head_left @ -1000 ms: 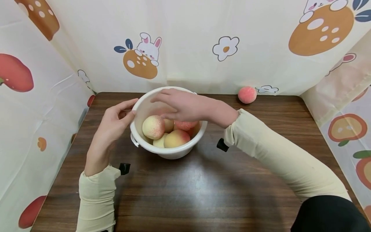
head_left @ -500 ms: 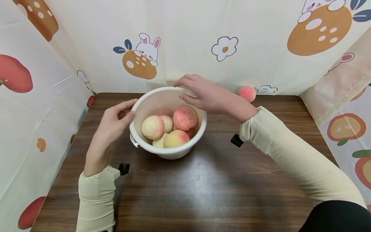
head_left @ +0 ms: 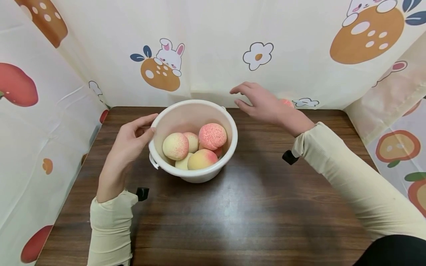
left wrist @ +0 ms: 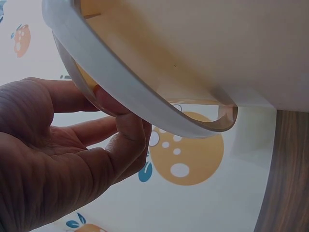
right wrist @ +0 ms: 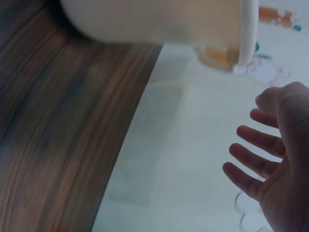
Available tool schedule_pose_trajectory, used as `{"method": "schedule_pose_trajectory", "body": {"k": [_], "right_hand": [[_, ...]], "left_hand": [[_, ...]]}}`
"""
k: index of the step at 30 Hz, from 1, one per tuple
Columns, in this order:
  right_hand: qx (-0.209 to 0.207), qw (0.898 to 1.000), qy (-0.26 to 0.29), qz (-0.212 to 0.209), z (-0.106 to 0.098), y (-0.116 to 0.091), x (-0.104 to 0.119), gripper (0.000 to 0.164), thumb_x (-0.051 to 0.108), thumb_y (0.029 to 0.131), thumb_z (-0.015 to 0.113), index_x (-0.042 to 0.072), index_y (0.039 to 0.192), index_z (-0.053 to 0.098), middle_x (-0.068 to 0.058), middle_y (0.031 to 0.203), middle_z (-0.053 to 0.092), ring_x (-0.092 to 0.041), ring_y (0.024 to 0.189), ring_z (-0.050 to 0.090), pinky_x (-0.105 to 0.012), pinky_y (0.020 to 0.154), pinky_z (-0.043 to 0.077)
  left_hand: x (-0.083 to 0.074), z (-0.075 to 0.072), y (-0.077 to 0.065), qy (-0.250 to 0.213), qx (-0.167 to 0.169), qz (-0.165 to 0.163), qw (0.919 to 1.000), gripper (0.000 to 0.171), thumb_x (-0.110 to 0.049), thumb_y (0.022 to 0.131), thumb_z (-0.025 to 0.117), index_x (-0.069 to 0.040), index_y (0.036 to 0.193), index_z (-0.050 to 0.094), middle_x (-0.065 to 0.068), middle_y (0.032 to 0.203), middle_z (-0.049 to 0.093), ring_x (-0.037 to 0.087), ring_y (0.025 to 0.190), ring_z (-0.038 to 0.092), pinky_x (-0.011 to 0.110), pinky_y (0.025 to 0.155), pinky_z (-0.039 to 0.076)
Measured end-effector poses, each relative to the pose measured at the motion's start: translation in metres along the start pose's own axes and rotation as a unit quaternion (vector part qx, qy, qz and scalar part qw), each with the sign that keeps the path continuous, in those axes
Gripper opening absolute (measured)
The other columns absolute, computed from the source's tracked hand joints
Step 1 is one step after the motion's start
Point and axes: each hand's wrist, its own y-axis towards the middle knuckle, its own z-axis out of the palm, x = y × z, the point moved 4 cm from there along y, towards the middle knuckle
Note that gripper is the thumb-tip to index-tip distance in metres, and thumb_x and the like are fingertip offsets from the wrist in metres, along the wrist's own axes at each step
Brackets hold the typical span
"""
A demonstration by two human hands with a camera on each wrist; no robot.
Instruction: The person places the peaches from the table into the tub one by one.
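A white plastic bucket stands on the table with several peaches inside, in yellow, pale and pink tones. One pink peach lies on top at the right; a pale speckled peach sits at the left. My left hand grips the bucket's left edge; from the left wrist view, its thumb and fingers pinch the rim and the handle. To the right of the bucket, my right hand hovers with fingers spread and loosely bent, holding nothing. Behind it, a lone pink peach is mostly hidden.
The dark wooden table ends at a printed curtain behind the bucket. More printed cloth closes in the left side, and another sheet the right.
My right hand has moved from over the bucket rightward past its rim, now covering most of the lone peach. The peaches inside have come into view. My left hand stays on the rim.
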Motion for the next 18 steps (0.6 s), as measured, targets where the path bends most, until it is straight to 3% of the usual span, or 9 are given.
{"method": "schedule_pose_trajectory", "body": {"k": [18], "right_hand": [[-0.004, 0.995, -0.043, 0.089, 0.002, -0.016, -0.080, 0.039, 0.020, 0.109, 0.048, -0.002, 0.141, 0.056, -0.025, 0.143, 0.055, -0.045, 0.138, 0.047, -0.060, 0.117, 0.036]], "left_hand": [[0.001, -0.001, 0.001, 0.004, 0.001, 0.000, 1.0000, 0.048, -0.013, 0.106, 0.054, -0.007, 0.153, 0.052, 0.023, 0.134, 0.061, 0.011, 0.096, 0.057, 0.015, 0.072, 0.053]]}}
